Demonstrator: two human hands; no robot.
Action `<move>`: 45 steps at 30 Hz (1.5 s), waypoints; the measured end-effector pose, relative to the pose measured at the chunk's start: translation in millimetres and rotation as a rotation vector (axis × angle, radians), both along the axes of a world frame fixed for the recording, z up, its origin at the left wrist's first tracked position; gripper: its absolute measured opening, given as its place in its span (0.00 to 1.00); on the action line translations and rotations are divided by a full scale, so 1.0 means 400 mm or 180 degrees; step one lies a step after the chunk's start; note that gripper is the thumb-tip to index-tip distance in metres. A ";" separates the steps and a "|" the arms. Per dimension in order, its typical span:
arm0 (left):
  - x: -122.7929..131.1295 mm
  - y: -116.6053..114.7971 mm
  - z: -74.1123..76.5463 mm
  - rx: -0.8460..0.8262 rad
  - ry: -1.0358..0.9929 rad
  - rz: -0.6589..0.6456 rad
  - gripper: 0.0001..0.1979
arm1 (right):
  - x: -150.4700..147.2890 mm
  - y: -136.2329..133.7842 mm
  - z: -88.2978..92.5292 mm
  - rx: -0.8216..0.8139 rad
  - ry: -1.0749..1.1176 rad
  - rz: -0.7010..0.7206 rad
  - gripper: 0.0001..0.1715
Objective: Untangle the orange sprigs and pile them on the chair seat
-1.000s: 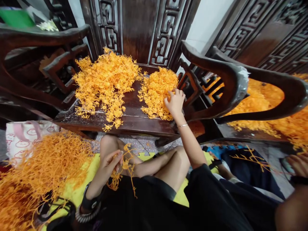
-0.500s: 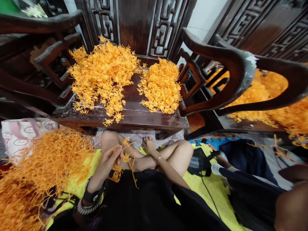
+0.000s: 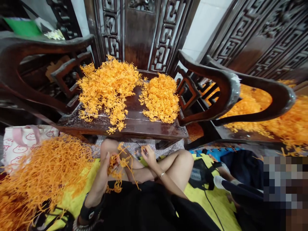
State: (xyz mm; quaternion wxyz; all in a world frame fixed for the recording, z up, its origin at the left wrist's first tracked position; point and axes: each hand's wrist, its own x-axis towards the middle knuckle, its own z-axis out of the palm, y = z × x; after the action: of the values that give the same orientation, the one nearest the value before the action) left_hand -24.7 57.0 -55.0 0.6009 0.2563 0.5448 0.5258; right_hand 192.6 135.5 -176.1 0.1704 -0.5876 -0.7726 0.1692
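Observation:
My left hand (image 3: 108, 163) is closed round a knotted orange plastic strand (image 3: 124, 162), whose curled ends hang over my lap and stick out toward the right. My right hand (image 3: 149, 155) is just to the right, over my crossed legs, its fingers pinched together. A thin dark stick-like tool seems to poke out from those fingertips, and a small orange bit shows beside them; both are too small to make out well. Ahead, on a dark wooden chair seat (image 3: 134, 125), rest a larger pile of knotted orange strands (image 3: 109, 88) and a smaller neat pile (image 3: 160, 98).
Loose orange strands (image 3: 57, 166) heap up at my left beside a white bag with pink handles (image 3: 18, 149). I sit on a yellow foam mat (image 3: 211, 203). A black item with a cord (image 3: 201, 173) lies on my right, near another person's legs. More orange piles (image 3: 255, 102) sit on the right-hand chair.
My right hand has lifted off my leg area, and its fingers have drawn together, with an orange bit now beside them. My left hand has turned and still holds the strand. The view has tilted up.

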 end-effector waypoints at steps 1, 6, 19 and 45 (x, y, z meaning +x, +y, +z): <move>0.000 0.003 -0.001 -0.0077 -0.0106 0.0190 0.24 | 0.005 -0.008 0.037 0.0236 0.0114 0.0075 0.07; 0.002 0.010 0.007 -0.0293 -0.0567 0.0602 0.11 | 0.076 0.134 0.311 0.1957 0.0716 -0.0160 0.14; 0.039 0.007 0.074 0.0199 -0.1395 -0.0361 0.14 | -0.031 0.054 0.527 0.1281 0.1540 0.0806 0.09; 0.018 -0.059 0.033 0.0138 -0.0918 -0.0999 0.26 | 0.147 -0.068 0.655 0.1206 0.4168 0.0183 0.24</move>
State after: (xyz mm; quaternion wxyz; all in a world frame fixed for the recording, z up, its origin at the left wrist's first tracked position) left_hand -17.5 33.2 -42.0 0.7415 0.2729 0.3952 0.4686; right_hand 251.3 108.1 85.7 0.6983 -0.3034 -0.5418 0.3561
